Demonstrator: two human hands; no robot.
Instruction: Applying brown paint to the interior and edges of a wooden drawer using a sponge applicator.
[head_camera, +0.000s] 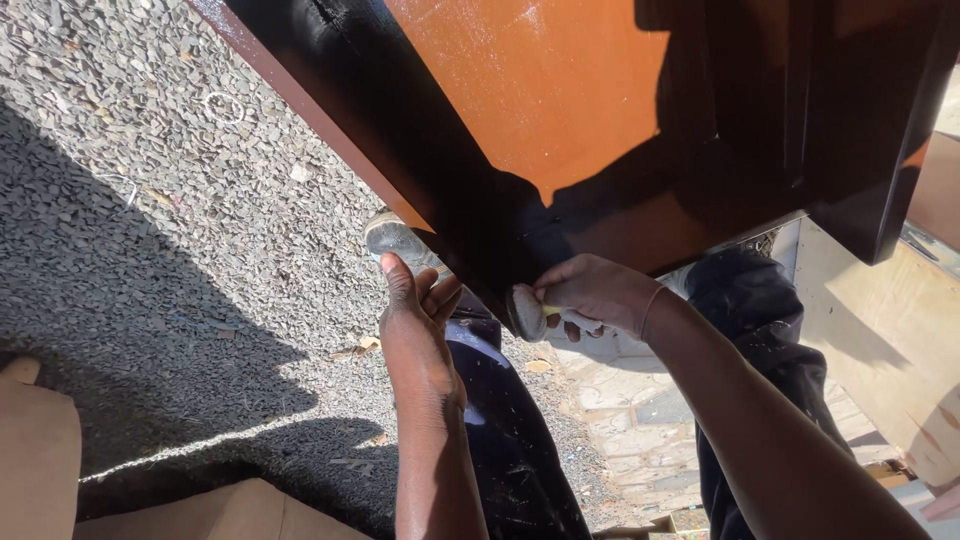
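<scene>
Right hand (598, 292): closed around a small round pad (524, 312), grey and dusty-looking, with a bit of yellow showing between the fingers; it presses the pad against the lower edge of the wooden panel (540, 100), just right of the frame's centre.
Left hand (415, 305): fingers straight and held together, not gripping; the fingertips meet the dark underside edge of the panel, just left of the pad.
Pad position: centre of the frame, at the panel's bottom corner, between the two hands.
Panel: one large flat board filling the upper middle and upper right; glossy orange-brown face with fine specks, a very dark border along its slanting left edge, raised moulded frames towards the upper right, and the person's shadow across its lower part.
Legs: two, in dark trousers (510, 440) flecked with pale dust, running from the centre to the bottom of the frame.
Shoe (395, 238): one, grey and dusty, showing just under the panel's edge above the left hand.
Ground: loose grey gravel (150, 150) across the left half, sunlit at upper left and in shadow lower down; pale paving stones (630, 420) lower centre-right.
Other wood: a pale plywood sheet (890, 330) at right; tan rounded pieces (40, 450) in the lower left corner.
Setting: outdoors, hard sunlight.
</scene>
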